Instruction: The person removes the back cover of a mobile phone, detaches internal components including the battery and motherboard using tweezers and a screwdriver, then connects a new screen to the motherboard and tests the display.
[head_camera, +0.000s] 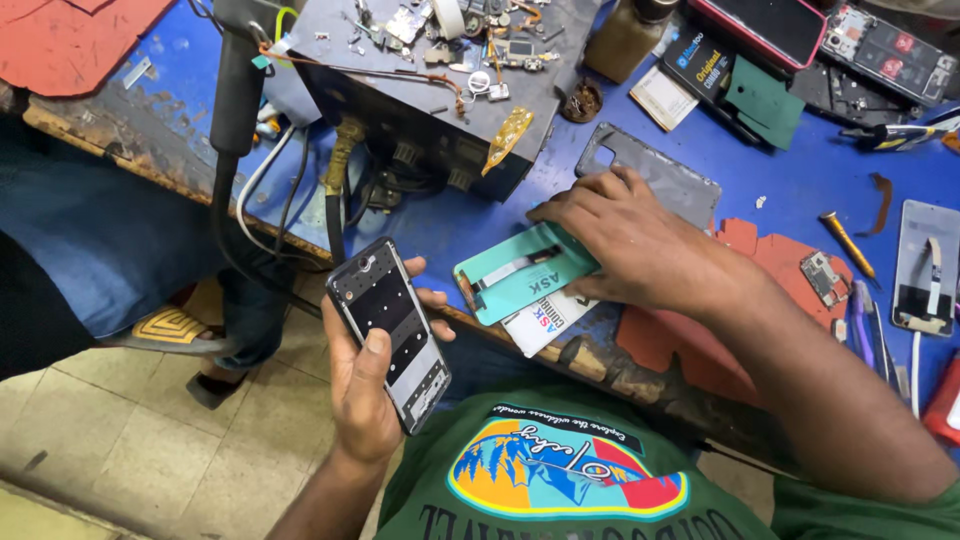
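My left hand (362, 385) holds an opened phone body (390, 330), a dark frame with its inner parts showing, off the near edge of the bench, thumb laid across it. My right hand (620, 240) rests flat on a teal card (520, 275) with a flex strip on it, lying at the bench edge. A white card (545, 320) pokes out from under the teal one. Just beyond my right fingers lies a grey phone back cover (665, 180).
A dark metal box (420, 100) strewn with small parts and cables stands at the back left. A brown bottle (625, 40), phones (765, 25), green and red mats, a screwdriver (848, 245) and another phone (925, 265) lie on the blue bench (800, 180). Someone's sandalled feet (180, 330) show below left.
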